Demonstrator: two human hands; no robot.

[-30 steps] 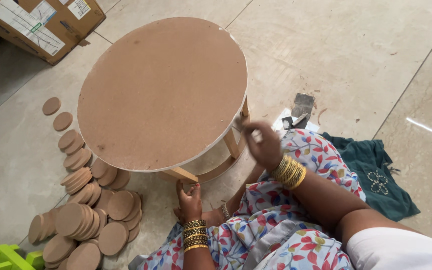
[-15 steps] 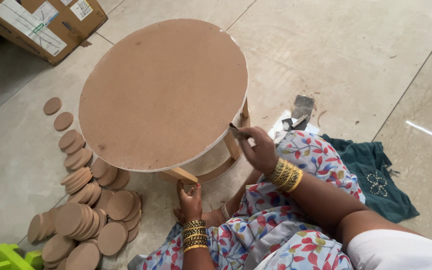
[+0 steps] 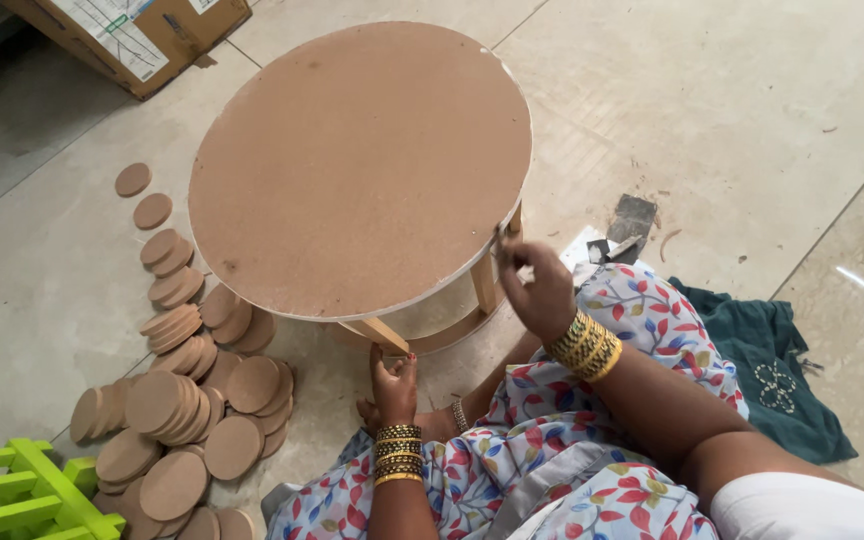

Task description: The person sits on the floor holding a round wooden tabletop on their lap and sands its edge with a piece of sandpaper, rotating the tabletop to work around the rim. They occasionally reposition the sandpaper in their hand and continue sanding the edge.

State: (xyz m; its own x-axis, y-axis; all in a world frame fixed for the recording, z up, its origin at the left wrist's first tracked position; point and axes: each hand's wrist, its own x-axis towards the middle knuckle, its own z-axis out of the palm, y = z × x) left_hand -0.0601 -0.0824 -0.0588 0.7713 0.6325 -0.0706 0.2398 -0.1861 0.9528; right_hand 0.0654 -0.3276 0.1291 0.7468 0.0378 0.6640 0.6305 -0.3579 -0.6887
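Discs (image 3: 182,400) heaped on the floor, cloth (image 3: 772,370) beside, left hand (image 3: 393,385) gripping table leg (image 3: 384,335), right hand (image 3: 537,285) pinched shut at table (image 3: 352,160) edge

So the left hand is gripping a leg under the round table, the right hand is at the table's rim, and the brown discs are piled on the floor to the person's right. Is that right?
Not quite. The head view shows the discs piled on the floor to the person's left, beside the green rack. The rest holds: the left hand grips a leg under the round table, and the right hand is at its rim.
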